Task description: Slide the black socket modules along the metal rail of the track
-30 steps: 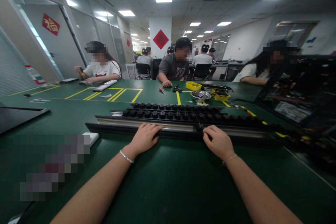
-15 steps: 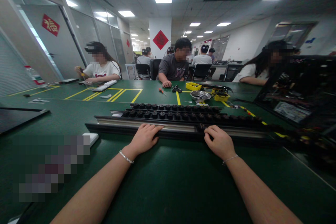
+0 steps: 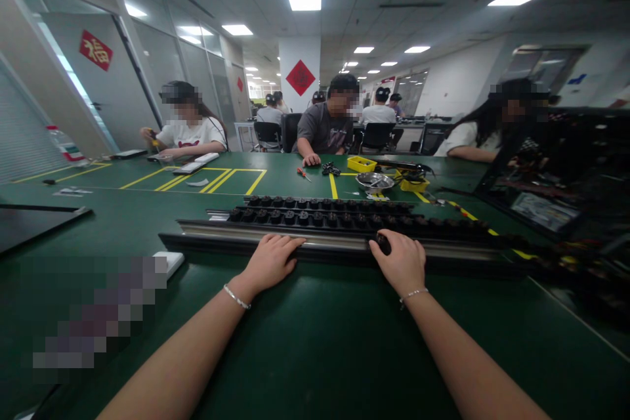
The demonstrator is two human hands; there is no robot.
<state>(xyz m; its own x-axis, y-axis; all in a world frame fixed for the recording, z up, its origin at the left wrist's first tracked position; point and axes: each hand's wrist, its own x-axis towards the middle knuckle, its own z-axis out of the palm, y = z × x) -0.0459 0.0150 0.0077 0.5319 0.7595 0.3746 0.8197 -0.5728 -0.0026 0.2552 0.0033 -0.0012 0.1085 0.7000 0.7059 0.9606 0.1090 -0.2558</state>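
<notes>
Rail (image 3: 315,244) of black and silver metal lies lengthwise across the green surface (image 3: 315,341) just in front of me, and both my hands rest on its near edge. My left hand (image 3: 270,261) lies flat and released, palm down, fingers spread over the rail's lip, pinning it without gripping anything. My right hand (image 3: 401,261) is curled over a small black knob-like part (image 3: 384,243) at the rail, thumb and fingers closed around it; how tightly I cannot tell, since my knuckles hide the contact. Beyond the rail, touching or just behind it, run two rows of black round caps (image 3: 315,216), one row nearer and one farther, each cap upright and close to its neighbour. To do this well, I judge that my left hand should press down firmly so the rail does not slide or tip, while my right keeps the black part square to the channel and moves it along the line, not across it; a skewed part would likely jam. Further out on the surface sit a metal bowl (image 3: 375,180), a yellow tray (image 3: 361,162) and a red-handled screwdriver (image 3: 304,172), all well apart from my hands. A white flat object (image 3: 170,261) lies left of the rail. Other people sit at the far side, their hands busy with their own pieces.
</notes>
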